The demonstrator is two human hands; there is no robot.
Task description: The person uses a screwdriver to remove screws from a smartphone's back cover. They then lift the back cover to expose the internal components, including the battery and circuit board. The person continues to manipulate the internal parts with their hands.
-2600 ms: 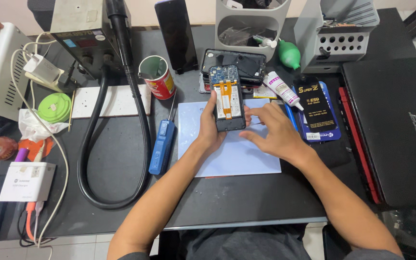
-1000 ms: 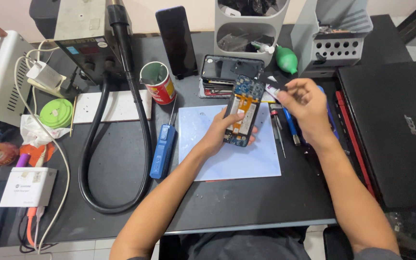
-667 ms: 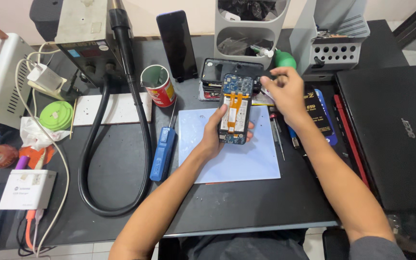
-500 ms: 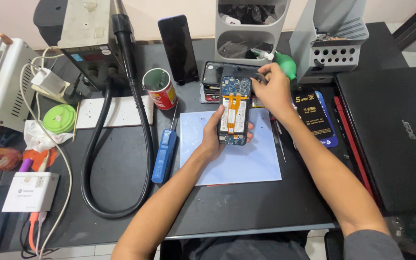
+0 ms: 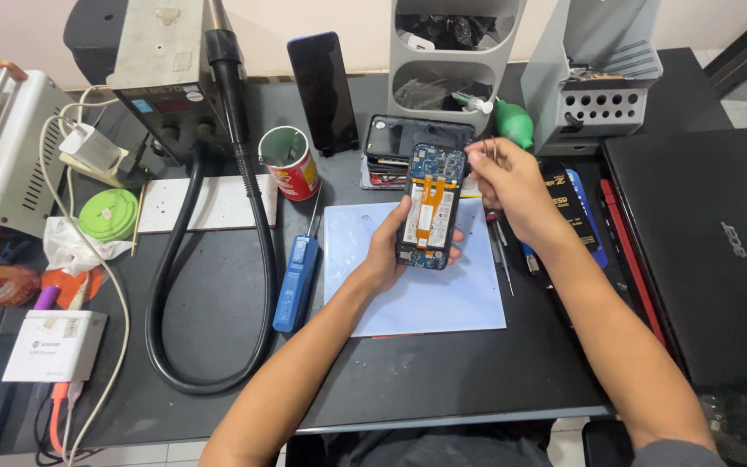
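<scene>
Desk point(image 5: 477, 380): L hand point(image 5: 388, 252) holds opened phone point(image 5: 430, 206), R hand point(image 5: 512, 182) w/ tweezers point(image 5: 493, 152)

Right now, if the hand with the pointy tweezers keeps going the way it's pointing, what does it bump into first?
Probably the grey organiser tower. The right hand holds thin tweezers tipped up and away, with a green blower bulb just beside that line. Depth is hard to judge.

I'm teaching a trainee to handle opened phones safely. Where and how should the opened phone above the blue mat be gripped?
Probably best by its long side edges, coming from below and behind, as the left hand does now. The opened phone faces up with its circuit board and orange flex cable exposed, so fingers belong on the frame and off the open face. That leaves the top free for the right hand, which pinches what looks like thin tweezers.
</scene>
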